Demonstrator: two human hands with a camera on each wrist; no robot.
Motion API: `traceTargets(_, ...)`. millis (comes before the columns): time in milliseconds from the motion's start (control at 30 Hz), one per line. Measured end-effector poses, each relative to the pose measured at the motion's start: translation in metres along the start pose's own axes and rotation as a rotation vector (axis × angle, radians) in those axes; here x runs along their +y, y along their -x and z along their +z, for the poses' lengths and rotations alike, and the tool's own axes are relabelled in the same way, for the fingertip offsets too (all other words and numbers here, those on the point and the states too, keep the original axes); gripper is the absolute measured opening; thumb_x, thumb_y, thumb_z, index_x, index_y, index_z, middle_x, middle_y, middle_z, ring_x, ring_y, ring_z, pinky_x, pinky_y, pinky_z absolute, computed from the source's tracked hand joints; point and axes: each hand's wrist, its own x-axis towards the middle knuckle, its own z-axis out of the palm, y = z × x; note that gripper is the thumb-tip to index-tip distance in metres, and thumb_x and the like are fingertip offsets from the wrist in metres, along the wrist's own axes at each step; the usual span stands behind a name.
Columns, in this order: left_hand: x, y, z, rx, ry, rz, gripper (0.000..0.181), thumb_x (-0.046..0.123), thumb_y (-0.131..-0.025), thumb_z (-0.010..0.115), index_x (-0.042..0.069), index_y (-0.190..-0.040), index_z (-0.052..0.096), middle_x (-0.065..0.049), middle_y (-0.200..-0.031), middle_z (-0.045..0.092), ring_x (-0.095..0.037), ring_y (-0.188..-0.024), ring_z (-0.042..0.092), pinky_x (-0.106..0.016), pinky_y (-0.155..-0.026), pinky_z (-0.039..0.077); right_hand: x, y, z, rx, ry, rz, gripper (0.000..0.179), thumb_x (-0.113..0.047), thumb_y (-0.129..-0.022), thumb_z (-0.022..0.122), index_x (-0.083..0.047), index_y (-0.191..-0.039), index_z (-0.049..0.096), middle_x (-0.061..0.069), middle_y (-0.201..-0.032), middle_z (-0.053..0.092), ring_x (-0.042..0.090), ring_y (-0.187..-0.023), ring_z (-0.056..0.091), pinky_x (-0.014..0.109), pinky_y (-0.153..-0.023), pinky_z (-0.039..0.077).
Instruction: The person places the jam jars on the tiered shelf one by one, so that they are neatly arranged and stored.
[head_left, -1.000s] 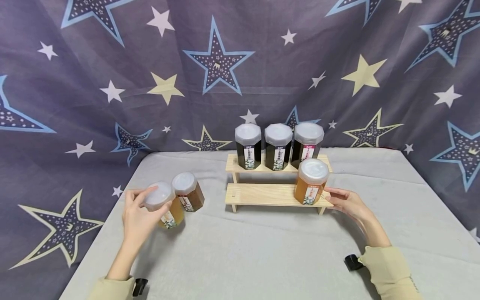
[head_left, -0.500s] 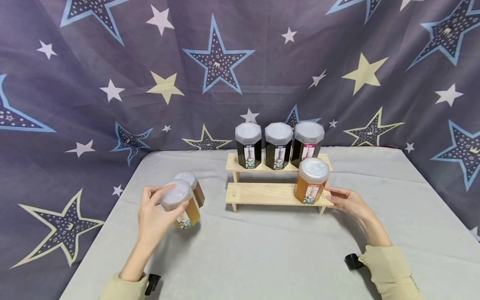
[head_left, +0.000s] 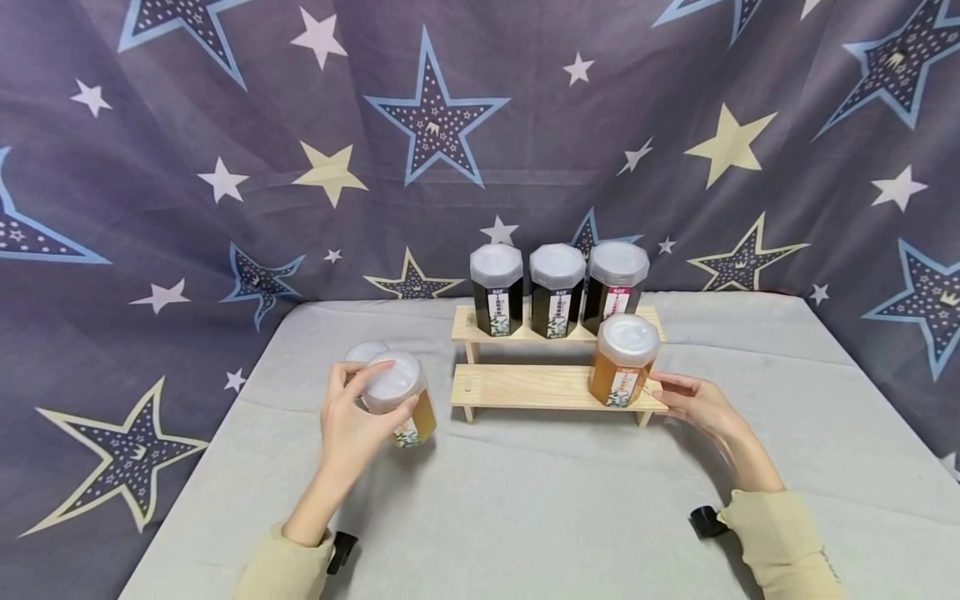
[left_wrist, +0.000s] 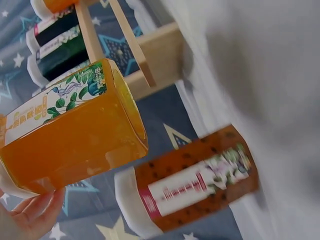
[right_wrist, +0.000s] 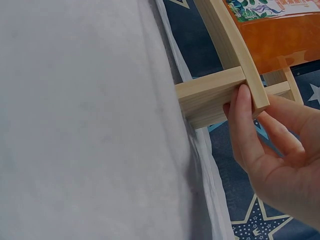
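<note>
In the head view my left hand (head_left: 352,425) grips an amber honey jar (head_left: 420,417) by its white lid, thumb on the near side. The left wrist view shows the base of this jar held off the cloth, slightly tilted. Behind it a reddish-brown jar (left_wrist: 195,182) stands on the table; in the head view little but its lid (head_left: 365,351) shows. At right, my right hand (head_left: 701,408) pinches the right end of a two-step wooden shelf (head_left: 525,387), at the lower board. An orange jar (head_left: 618,379) stands on that board, close to my right fingers.
Three dark jars with white lids, among them a middle one (head_left: 556,304), line the upper step. Left of the orange jar the lower board is bare wood. Grey cloth covers the table (head_left: 525,508), and a star-patterned curtain (head_left: 450,217) hangs behind it.
My left hand has carried the amber jar to the right, across the front of the brown jar, which it now mostly hides. My right hand stays at the shelf's end.
</note>
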Motion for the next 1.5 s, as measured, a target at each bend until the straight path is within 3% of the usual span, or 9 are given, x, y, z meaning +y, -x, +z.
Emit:
traceTargets(200,0.013,-0.003,0.015,-0.047,0.009,0.003,0.048,0.011,-0.053,0.082,0.004,-0.097,0.065,-0.013,-0.098,0.047,-0.023,-0.091,0.047,-0.037,-0.076,0.039,0.0,-0.001,0.0,-0.004,0.009,-0.002,0.043,-0.012,-0.083,0.061,0.001,-0.122,0.049,-0.012,-0.098,0.057,0.0,-0.086,0.057,0.023,-0.075,0.048)
traceTargets(433,0.026,-0.008,0.034,-0.076,0.052,0.007,0.047,0.014,-0.053,0.082,0.006,-0.097,0.066,-0.012,-0.098,0.048,-0.024,-0.092,0.048,-0.038,-0.078,0.038,0.0,-0.001,0.0,-0.021,-0.018,-0.016,0.034,-0.01,-0.084,0.06,-0.007,-0.117,0.054,-0.013,-0.096,0.058,0.0,-0.085,0.057,0.022,-0.074,0.048)
traceTargets(633,0.033,-0.011,0.049,-0.092,0.066,0.022,0.046,0.017,-0.053,0.082,0.008,-0.096,0.067,-0.01,-0.097,0.048,-0.022,-0.089,0.049,-0.037,-0.075,0.041,-0.001,-0.001,0.0,-0.021,-0.012,-0.008,0.044,-0.009,-0.084,0.058,0.004,-0.125,0.045,-0.011,-0.098,0.058,0.001,-0.085,0.058,0.022,-0.073,0.048)
traceTargets(1000,0.046,-0.015,0.077,-0.138,0.132,0.008,0.046,0.017,-0.055,0.081,0.009,-0.098,0.066,-0.008,-0.101,0.046,-0.023,-0.094,0.05,-0.04,-0.077,0.044,-0.001,-0.001,0.0,-0.006,0.007,-0.008,0.047,-0.01,-0.083,0.06,0.007,-0.125,0.044,-0.008,-0.1,0.058,0.001,-0.084,0.057,0.022,-0.073,0.049)
traceTargets(1267,0.056,-0.015,0.095,-0.164,0.124,0.006,0.046,0.021,-0.055,0.081,0.011,-0.097,0.066,-0.005,-0.101,0.047,-0.022,-0.093,0.05,-0.039,-0.076,0.043,-0.001,-0.001,0.001,-0.008,0.0,-0.001,0.046,-0.009,-0.084,0.059,0.006,-0.125,0.045,-0.007,-0.101,0.057,0.001,-0.085,0.058,0.023,-0.074,0.049)
traceTargets(1500,0.062,-0.014,0.109,-0.177,0.126,0.028,0.046,0.022,-0.055,0.081,0.012,-0.098,0.066,-0.005,-0.1,0.047,-0.021,-0.091,0.051,-0.038,-0.074,0.043,-0.002,0.0,0.001,-0.014,0.014,-0.011,0.052,-0.009,-0.084,0.058,0.013,-0.126,0.037,-0.002,-0.105,0.057,0.001,-0.085,0.058,0.023,-0.074,0.049)
